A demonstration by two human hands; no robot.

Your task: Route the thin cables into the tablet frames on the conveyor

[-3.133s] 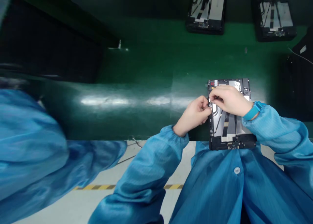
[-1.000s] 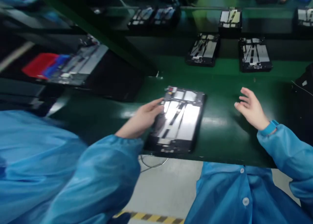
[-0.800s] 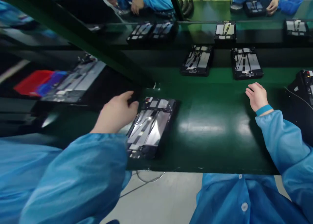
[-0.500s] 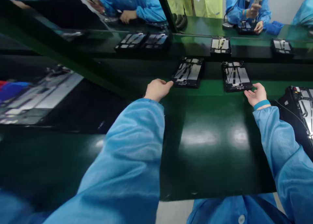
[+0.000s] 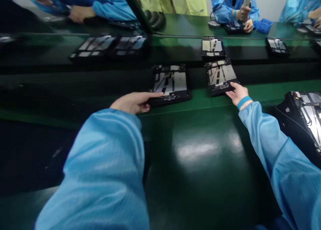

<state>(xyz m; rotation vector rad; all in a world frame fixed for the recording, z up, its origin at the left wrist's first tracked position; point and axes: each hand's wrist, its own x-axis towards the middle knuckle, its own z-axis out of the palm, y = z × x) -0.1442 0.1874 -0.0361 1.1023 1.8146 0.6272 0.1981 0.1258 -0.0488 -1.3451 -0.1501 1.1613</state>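
My left hand [image 5: 134, 102] is closed on the near left corner of an opened tablet [image 5: 175, 82], thumb on top and fingers at its side and below. This tablet is a black frame with silvery panels and dark ribbon cables, and its near edge looks slightly raised. My right hand [image 5: 238, 93] pinches the near right corner of a second opened tablet [image 5: 222, 76], thumb above and fingers below. The second tablet sits askew, its far edge close to another tablet [image 5: 213, 48] on the dark strip behind.
Stacked black units [image 5: 304, 118] with a thin wire stand at the right on the green bench [image 5: 200, 176]. Two more tablets [image 5: 95, 46] lie at the back left, another tablet [image 5: 278, 46] at the back right. Across the bench, a co-worker's hand [image 5: 243, 13] holds a tool beside a blue tray [image 5: 264, 25].
The view has swung right. My left hand has gone from the left tablet's edge to a grip over its corner. The right tablet has shifted left and tilted, with my right hand on its corner.
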